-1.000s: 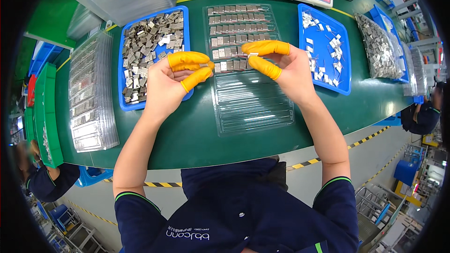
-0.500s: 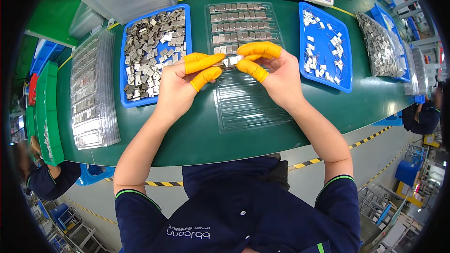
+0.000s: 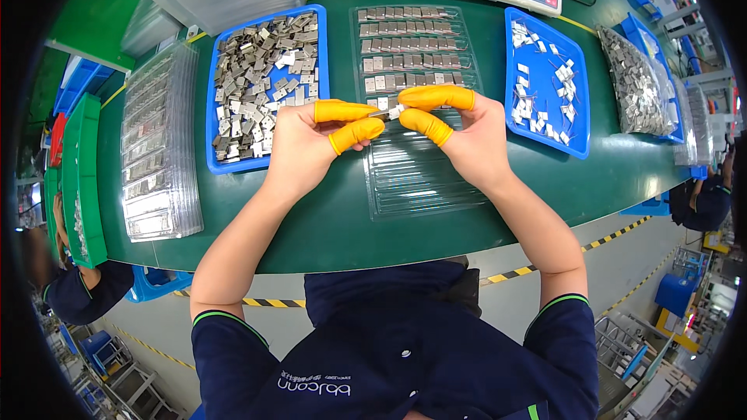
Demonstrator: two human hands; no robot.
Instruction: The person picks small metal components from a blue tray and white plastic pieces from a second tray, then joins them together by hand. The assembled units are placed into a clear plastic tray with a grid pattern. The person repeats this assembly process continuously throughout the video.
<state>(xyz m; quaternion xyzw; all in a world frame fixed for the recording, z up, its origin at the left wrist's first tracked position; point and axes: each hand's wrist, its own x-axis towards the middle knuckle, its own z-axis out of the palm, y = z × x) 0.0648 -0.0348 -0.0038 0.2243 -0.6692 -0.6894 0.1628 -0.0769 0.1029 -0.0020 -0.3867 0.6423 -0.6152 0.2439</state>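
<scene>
Left hand and right hand, tips sheathed in yellow covers, pinch a small silver-and-white rectangular part between them, neither nearer, its long axis seemingly left to right, above a clear, ribbed plastic tray, rows of silver parts beyond; outward, a blue plastic tray of metal pieces flanks the left, a second blue tray of white wired pieces the right

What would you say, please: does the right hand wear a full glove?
No, the right hand has yellow covers on its fingers, but its back is bare.
</scene>
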